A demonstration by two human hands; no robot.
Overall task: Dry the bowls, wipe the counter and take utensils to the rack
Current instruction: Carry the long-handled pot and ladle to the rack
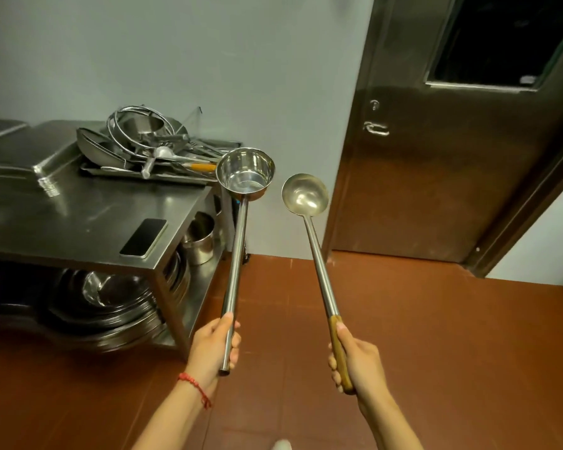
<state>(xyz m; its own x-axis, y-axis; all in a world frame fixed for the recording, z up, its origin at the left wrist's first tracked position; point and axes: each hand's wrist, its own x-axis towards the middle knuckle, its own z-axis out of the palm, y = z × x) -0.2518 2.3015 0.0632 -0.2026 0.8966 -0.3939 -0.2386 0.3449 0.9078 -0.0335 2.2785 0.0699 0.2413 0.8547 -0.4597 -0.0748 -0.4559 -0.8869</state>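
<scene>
My left hand (213,347) grips the end of a long steel handle whose deep cup-shaped dipper (245,174) points up and away, beside the table's right end. My right hand (358,363) holds the wooden grip of a round steel ladle (304,193), its bowl facing me to the right of the dipper. On the steel table (88,216) a flat tray rack (150,177) carries a pile of utensils (143,141): wire strainers, ladles, a bowl and an orange-handled tool.
A black phone (143,237) lies near the table's front edge. Stacked steel bowls (104,303) and a steel pot (200,238) fill the shelf beneath. A steel lid (30,151) sits at the table's left. A metal door (436,157) stands at right over red floor tiles.
</scene>
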